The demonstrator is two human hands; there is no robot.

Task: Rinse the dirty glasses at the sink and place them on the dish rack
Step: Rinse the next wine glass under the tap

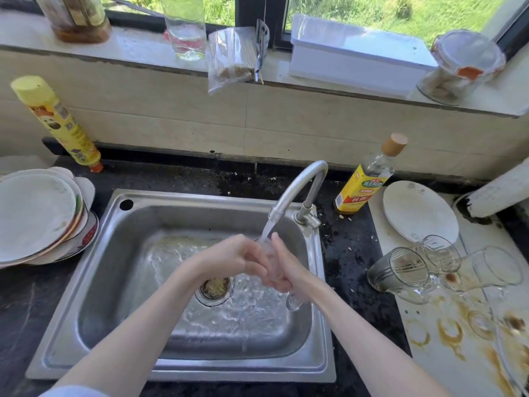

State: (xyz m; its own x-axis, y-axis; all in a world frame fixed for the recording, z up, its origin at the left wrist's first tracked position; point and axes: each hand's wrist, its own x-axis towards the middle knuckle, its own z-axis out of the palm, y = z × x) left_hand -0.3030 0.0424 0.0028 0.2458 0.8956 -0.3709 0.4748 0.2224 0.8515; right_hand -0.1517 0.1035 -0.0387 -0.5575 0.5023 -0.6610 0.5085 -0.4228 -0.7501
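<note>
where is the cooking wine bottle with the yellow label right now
In the head view the cooking wine bottle stands on the dark counter right of the faucet, just left of the white plate.

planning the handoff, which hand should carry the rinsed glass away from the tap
Right hand, probably: its grip already wraps the clear drinking glass, and the other glasses lie on that side.

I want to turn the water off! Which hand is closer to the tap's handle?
The right hand. It holds the glass under the stream just below and left of the tap handle; the left hand is farther left, on the glass's other side.
</note>
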